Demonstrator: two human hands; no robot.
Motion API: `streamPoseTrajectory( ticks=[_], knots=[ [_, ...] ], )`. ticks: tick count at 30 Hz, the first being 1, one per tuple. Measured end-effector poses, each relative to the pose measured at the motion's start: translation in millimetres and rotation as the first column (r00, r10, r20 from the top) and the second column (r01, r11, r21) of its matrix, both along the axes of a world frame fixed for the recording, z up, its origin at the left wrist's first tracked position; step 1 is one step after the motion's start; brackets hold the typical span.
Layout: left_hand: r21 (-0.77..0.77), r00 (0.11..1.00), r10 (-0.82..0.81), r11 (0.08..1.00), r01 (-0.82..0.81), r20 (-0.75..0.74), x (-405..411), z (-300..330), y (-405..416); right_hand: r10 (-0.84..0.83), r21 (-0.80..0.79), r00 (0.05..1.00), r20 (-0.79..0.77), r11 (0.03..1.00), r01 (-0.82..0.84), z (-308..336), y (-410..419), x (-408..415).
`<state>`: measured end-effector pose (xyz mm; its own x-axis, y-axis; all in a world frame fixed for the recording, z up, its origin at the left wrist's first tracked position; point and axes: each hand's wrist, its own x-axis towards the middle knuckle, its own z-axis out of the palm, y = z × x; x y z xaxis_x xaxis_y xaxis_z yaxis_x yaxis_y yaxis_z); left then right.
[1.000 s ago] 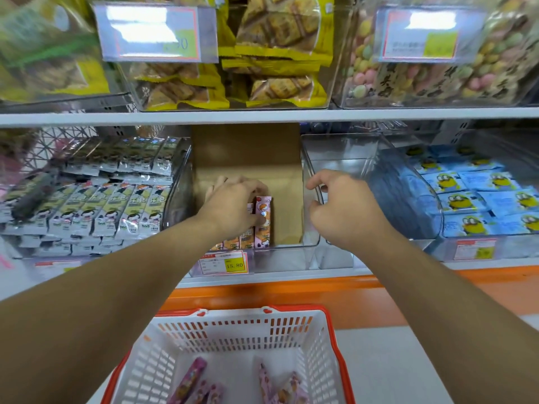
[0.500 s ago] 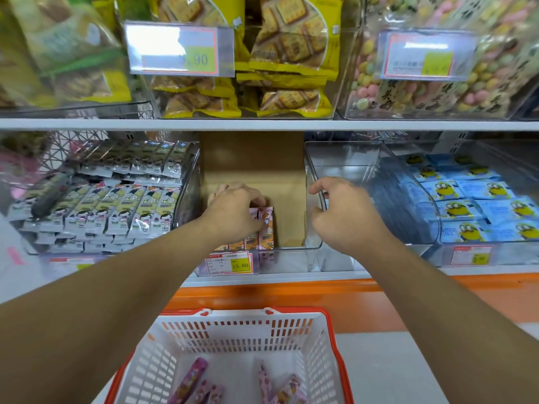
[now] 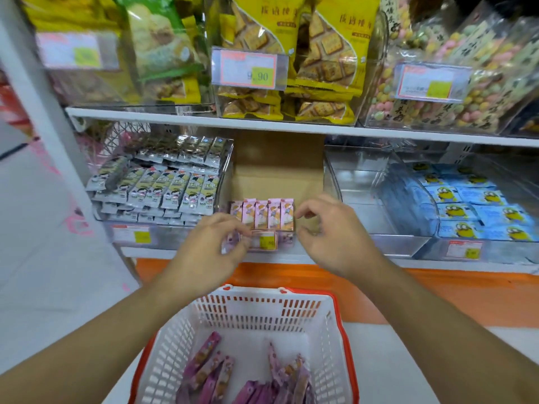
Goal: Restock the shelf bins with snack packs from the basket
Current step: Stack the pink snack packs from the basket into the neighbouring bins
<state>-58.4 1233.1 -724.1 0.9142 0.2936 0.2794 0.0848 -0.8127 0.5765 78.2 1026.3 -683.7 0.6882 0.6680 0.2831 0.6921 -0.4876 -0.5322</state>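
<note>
Shop shelving fills the view, with an orange kick strip (image 3: 437,290) and pale floor below it. Nearest the camera sits the basket (image 3: 335,301), white mesh with a red rim, holding a loose heap of purple packs (image 3: 210,371) along its bottom, so plenty remains to be shelved.

Above the basket, both hands have come back out of the bin. A second ago the left hand (image 3: 213,246) was down inside it, pressing on the packs, and the right hand (image 3: 332,237) hovered at the bin's right wall; now both hang just in front of the bin's price tag (image 3: 264,240). Each hand's fingers are loosely curled and neither grips anything that I can see, though some blur at the left fingertips leaves that slightly unsure. I judge one placement finished, and the next reach likely goes down to the basket.

Behind the hands, the bin (image 3: 331,182) is clear plastic lined with brown card. Five pink packs (image 3: 262,214) stand upright in a tidy row, touching side by side, against its front left; the right side and the space behind the row are unfilled. They look light, flat and crinkly, easy to tip.

Beyond, neighbouring bins hold grey packs (image 3: 163,185) to the left and blue packs (image 3: 478,208) to the right; yellow biscuit bags (image 3: 291,53) sit on the shelf above.
</note>
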Motion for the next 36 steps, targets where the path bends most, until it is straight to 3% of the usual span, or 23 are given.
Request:
streamPoseTrajectory(
  ticks=[3, 9, 13, 16, 18, 24, 36],
  knots=[
    [-0.161, 0.994, 0.09, 0.982, -0.1, -0.066, -42.4, -43.9, 12.0, 0.068, -0.031, 0.99, -0.125, 0.997, -0.072, -25.3, 9.6, -26.7],
    [0.05, 0.87, 0.27, 0.96, -0.274, -0.412, -99.8, -132.4, 45.8, 0.119, -0.349, 0.913, -0.391, 0.898, -0.267, -113.9, 40.8, -70.8],
    [0.066, 0.755, 0.339, 0.928, -0.367, -0.561, -111.7, -175.4, 62.1, 0.038, -0.469, 0.852, -0.523, 0.822, -0.324, -188.2, 57.4, -90.7],
    [-0.1, 0.757, 0.261, 0.913, -0.395, -0.599, -112.3, -198.8, 60.6, -0.081, -0.527, 0.786, -0.613, 0.783, -0.33, -241.0, 68.2, -98.3],
    [-0.108, 0.77, 0.296, 0.899, -0.425, -0.565, -112.4, -210.5, 54.2, -0.127, -0.525, 0.73, -0.672, 0.777, -0.348, -275.4, 74.2, -101.1],
    [0.077, 0.727, 0.452, 0.87, -0.486, -0.518, -110.3, -220.4, 42.8, -0.263, -0.563, 0.676, -0.688, 0.781, -0.269, -362.2, 92.5, -115.8],
    [0.131, 0.697, 0.463, 0.87, -0.475, -0.548, -106.9, -225.1, 42.0, -0.292, -0.62, 0.833, -0.471, 0.781, -0.078, -418.6, 100.1, -147.0]
  ],
)
